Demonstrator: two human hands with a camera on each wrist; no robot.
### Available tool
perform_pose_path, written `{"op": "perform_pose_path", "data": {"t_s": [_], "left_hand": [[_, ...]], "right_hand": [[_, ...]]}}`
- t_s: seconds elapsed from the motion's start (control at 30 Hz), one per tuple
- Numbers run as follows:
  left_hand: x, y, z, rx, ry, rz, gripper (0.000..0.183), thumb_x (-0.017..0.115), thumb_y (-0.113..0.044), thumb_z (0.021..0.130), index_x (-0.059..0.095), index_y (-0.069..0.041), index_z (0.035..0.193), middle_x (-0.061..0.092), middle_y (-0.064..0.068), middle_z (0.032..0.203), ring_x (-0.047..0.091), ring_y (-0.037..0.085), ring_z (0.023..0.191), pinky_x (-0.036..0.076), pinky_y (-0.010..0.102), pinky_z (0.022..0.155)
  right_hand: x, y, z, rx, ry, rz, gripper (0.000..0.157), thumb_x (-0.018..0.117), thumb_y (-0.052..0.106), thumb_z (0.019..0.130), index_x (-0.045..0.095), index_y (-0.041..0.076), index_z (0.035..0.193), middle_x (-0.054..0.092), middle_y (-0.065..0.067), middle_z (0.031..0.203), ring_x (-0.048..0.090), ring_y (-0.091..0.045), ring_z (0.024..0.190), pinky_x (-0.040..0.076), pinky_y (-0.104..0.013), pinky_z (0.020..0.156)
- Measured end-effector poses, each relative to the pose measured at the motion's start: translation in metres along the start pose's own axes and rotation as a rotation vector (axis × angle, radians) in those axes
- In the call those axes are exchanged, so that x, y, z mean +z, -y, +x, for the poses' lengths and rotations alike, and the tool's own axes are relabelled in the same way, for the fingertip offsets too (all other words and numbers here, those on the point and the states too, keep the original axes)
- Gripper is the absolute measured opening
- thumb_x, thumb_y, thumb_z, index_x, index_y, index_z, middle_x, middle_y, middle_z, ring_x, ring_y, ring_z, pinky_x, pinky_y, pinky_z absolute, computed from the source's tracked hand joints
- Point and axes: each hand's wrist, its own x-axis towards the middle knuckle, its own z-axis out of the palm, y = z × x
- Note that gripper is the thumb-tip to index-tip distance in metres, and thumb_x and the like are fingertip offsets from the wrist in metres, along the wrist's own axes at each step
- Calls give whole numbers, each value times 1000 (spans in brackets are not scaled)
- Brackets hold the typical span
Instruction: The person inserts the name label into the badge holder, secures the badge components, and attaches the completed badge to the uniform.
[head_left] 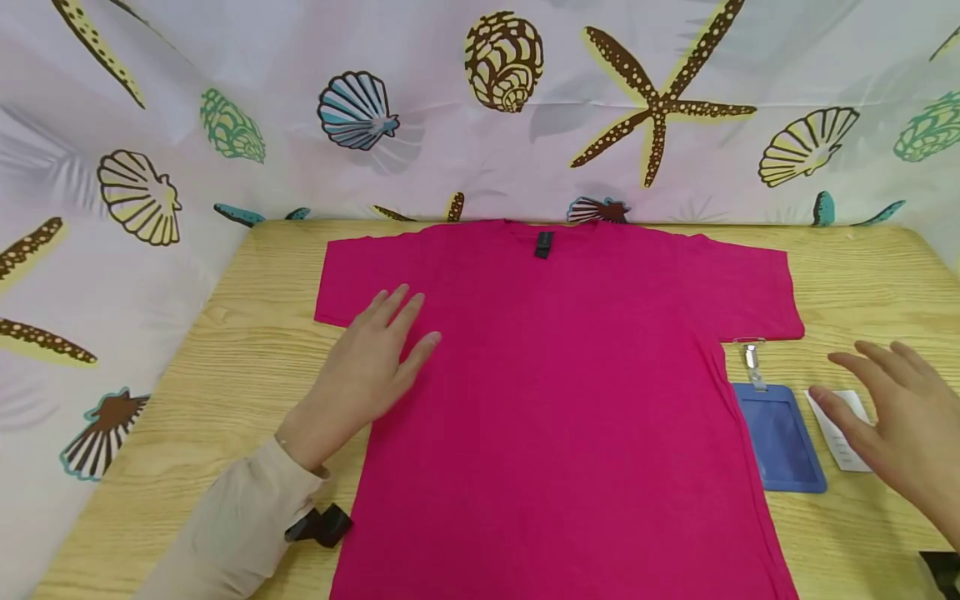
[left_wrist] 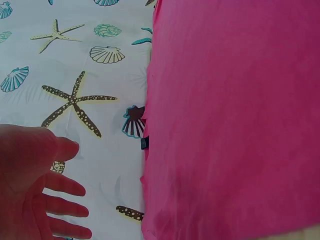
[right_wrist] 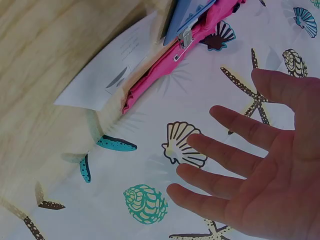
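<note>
A bright pink T-shirt (head_left: 570, 400) lies spread flat on the table, its neckline with a black tag (head_left: 543, 244) at the far edge. Over the shirt's left side, just below the left sleeve, is my left hand (head_left: 360, 375), fingers extended and holding nothing. To the right of the shirt lies a blue badge holder (head_left: 783, 442) with a metal clip (head_left: 752, 357) by the right sleeve's hem. Beside it sits a white card (head_left: 840, 429) with small print. My right hand (head_left: 900, 417) hovers with spread, empty fingers, partly covering the card in the head view.
The light wood table (head_left: 247, 333) ends just behind the shirt's neckline. Behind and to the left hangs a white cloth (head_left: 450, 158) printed with shells and starfish. Dark straps show at both wrists.
</note>
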Motion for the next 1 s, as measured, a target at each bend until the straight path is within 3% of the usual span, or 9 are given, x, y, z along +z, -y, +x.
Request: {"op": "perform_pose_path", "data": {"t_s": [0.17, 0.33, 0.57, 0.77, 1.0], "left_hand": [[1, -4, 3, 30, -12, 9, 57, 58, -23, 96, 40, 6, 142, 34, 26, 149, 30, 44, 138, 31, 52, 110], [-1, -13, 7, 61, -22, 17, 55, 60, -20, 94, 44, 6, 140, 39, 25, 145, 36, 40, 135, 38, 49, 106], [-2, -29, 14, 121, -34, -5, 53, 61, -21, 94, 46, 6, 138, 44, 23, 142, 42, 34, 132, 47, 45, 99], [-2, -42, 18, 129, -21, -14, 53, 62, -23, 94, 47, 4, 138, 45, 22, 141, 43, 32, 132, 46, 44, 100], [0, -57, 20, 143, -19, -37, 52, 62, -24, 94, 49, 3, 137, 47, 20, 140, 44, 31, 131, 48, 44, 97]], "right_hand": [[-1, 3, -2, 16, 38, 0, 47, 59, 33, 95, 55, -8, 118, 48, -39, 124, 37, -57, 121, 20, -63, 110], [0, 4, -4, -25, -24, 18, 47, 60, 34, 95, 57, -9, 114, 51, -38, 118, 42, -55, 112, 27, -63, 106], [1, 6, -8, -79, -106, 61, 45, 61, 34, 95, 61, -10, 107, 56, -35, 108, 49, -56, 101, 36, -67, 90], [0, 7, -12, -64, -74, 76, 40, 68, 25, 90, 61, -10, 108, 57, -35, 106, 52, -54, 98, 41, -66, 82], [-1, 8, -14, -18, -34, 47, 42, 71, 26, 87, 61, -9, 109, 58, -34, 101, 58, -50, 86, 47, -63, 69]]}}
